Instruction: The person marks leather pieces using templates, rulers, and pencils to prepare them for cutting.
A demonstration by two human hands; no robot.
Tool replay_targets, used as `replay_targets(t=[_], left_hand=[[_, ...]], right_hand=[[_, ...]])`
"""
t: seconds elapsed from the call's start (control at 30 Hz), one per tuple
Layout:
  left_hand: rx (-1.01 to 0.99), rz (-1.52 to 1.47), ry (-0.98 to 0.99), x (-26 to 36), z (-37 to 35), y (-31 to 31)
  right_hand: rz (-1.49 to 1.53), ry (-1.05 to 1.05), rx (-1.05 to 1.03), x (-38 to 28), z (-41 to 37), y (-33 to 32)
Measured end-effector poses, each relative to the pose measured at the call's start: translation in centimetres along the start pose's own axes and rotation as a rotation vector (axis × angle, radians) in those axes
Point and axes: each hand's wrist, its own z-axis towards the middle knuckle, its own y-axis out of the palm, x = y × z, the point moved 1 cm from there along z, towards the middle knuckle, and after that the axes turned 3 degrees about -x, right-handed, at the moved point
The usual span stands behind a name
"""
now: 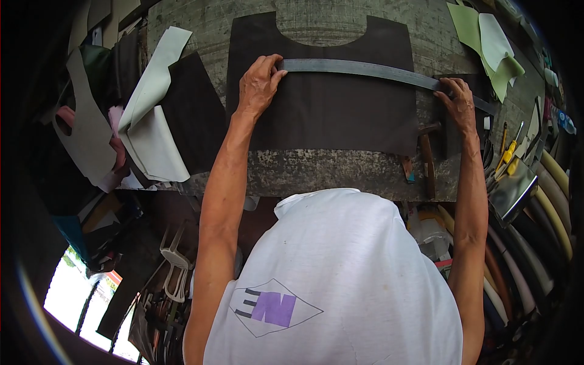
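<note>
A long metal ruler (359, 68) lies across a dark brown sheet of material (328, 115) with a curved cut-out in its far edge. My left hand (260, 82) pinches the ruler's left end between thumb and fingers. Near the other end, my right hand (457, 104) is closed on the ruler, whose tip sticks out past it to the right. The lens makes the ruler look bowed. Below my right hand a hammer (427, 159) rests on the worktable (304, 170), partly over the sheet's right edge.
Dark pieces (198, 115) and folded pale sheets (155, 134) lie at the left. Light green material (471, 36) is at the far right. A yellow-handled screwdriver (510, 152) and other tools crowd the right side, above several rolls (550, 207). A white plastic chair (176, 267) stands below left.
</note>
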Motion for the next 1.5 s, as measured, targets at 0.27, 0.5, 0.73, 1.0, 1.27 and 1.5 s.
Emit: replay_targets(t=[0.27,0.5,0.73,1.0,1.27,1.5], left_hand=[[0.072,0.046,0.033,-0.1,-0.3,0.7],[0.127,0.086,0.082,-0.7,-0.6,1.3],[0.117,0.067,0.062,-0.5,-0.6,1.3],[0.038,0.071,-0.016,0.0,0.1,0.6],[-0.016,0.055,-0.024,-0.1,0.8,0.1],[-0.036,0.057,-0.005,-0.3,1.4,0.0]], right_hand=[[0.015,0.046,-0.020,0.3,-0.1,-0.2],[0.004,0.022,0.014,0.1,-0.3,0.2],[-0.021,0.113,-0.073,-0.4,0.4,-0.4],[0.002,0.098,-0.073,0.1,0.7,-0.4],[0.048,0.174,-0.127,-0.4,1.6,-1.1],[-0.017,0.136,-0.112,-0.4,1.9,-0.9]])
